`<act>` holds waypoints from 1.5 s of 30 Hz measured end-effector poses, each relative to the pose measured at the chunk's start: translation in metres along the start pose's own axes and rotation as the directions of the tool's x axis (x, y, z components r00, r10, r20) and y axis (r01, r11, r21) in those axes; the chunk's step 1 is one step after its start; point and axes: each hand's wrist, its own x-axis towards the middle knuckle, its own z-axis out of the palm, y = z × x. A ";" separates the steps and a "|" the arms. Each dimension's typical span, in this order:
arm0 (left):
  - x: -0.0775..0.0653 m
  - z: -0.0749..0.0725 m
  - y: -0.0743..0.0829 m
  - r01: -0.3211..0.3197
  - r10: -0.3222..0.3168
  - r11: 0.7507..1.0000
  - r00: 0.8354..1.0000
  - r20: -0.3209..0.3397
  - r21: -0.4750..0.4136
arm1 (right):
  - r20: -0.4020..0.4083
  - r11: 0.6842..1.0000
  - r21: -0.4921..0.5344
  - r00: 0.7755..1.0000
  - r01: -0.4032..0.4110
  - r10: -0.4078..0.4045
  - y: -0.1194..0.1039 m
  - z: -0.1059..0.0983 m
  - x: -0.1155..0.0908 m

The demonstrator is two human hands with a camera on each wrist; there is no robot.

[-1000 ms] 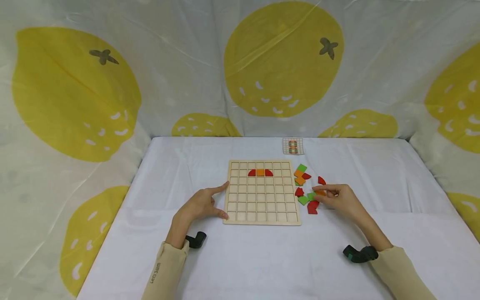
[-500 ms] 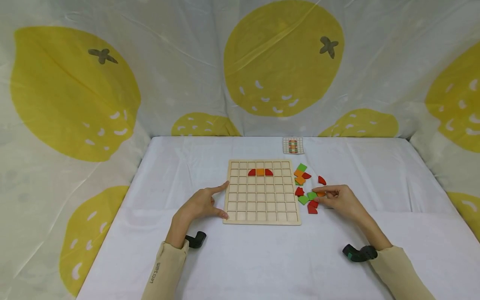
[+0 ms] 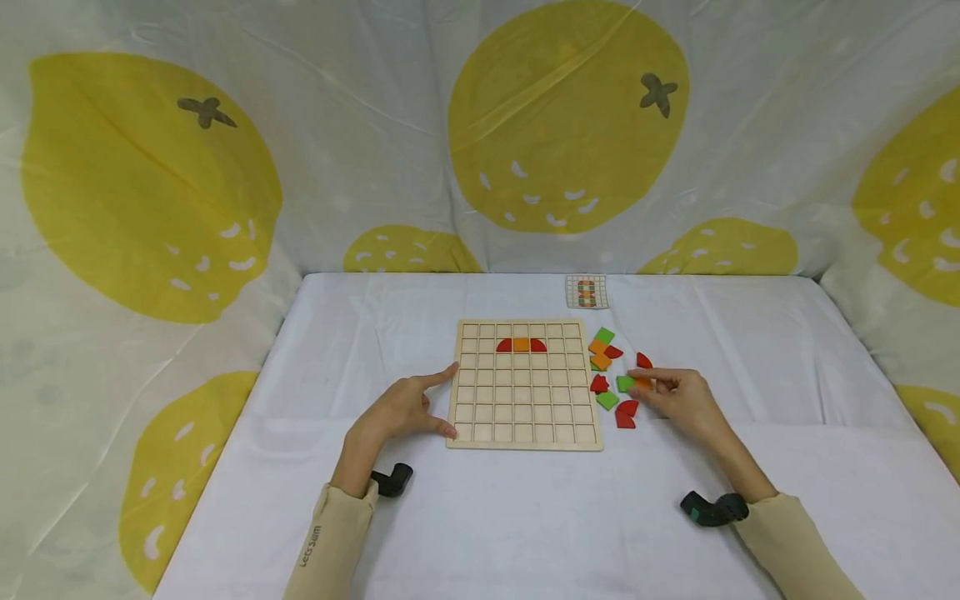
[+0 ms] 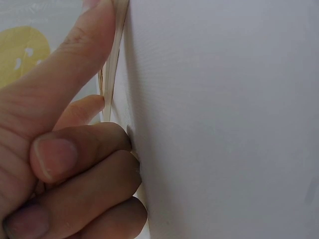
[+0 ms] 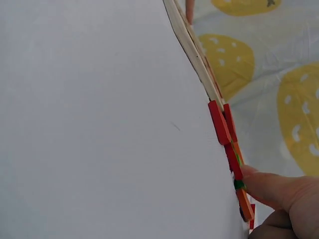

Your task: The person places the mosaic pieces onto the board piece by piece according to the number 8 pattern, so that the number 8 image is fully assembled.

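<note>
In the head view, a square wooden grid board (image 3: pixel 525 396) lies mid-table, with an orange square tile (image 3: pixel 521 345) between two red quarter-round tiles (image 3: pixel 504 346) in its upper part. My left hand (image 3: pixel 405 408) rests against the board's left edge, forefinger and thumb spread apart; its other fingers are folded in the left wrist view. Right of the board, my right hand (image 3: pixel 678 398) pinches a green square tile (image 3: pixel 624 384) between thumb and forefinger. An orange tile (image 3: pixel 642 383) shows between those fingers. In the right wrist view, the thumb (image 5: pixel 271 188) touches the tiles' edges.
Several loose red, green and orange tiles (image 3: pixel 607 401) lie along the board's right side, some overlapping. A small printed pattern card (image 3: pixel 587 292) lies behind the board. White cloth (image 3: pixel 540 525) covers the table, and a lemon-print curtain (image 3: pixel 390 150) hangs around it.
My right hand has shifted the green tile slightly away from me, apart from the neighbouring green and red tiles. The left hand and the board have stayed put.
</note>
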 end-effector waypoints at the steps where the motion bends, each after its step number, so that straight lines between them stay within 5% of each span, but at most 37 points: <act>1: 0.000 0.000 0.000 0.003 -0.003 1.000 1.000 0.000 0.000 | -0.008 1.000 0.002 1.000 -0.011 0.011 0.000 0.000 0.000; 19: -0.002 -0.002 -0.001 0.006 -0.006 1.000 1.000 0.001 -0.008 | -0.044 0.999 0.031 0.999 0.017 -0.016 -0.008 0.003 0.003; 26: -0.001 -0.001 -0.001 0.016 -0.016 1.000 1.000 -0.004 0.001 | -0.013 0.993 0.102 0.998 0.067 -0.066 -0.032 0.023 0.014; 45: 0.000 0.000 0.002 0.017 -0.017 1.000 1.000 0.001 0.007 | -0.031 0.993 0.041 0.993 0.111 -0.110 -0.077 0.074 0.047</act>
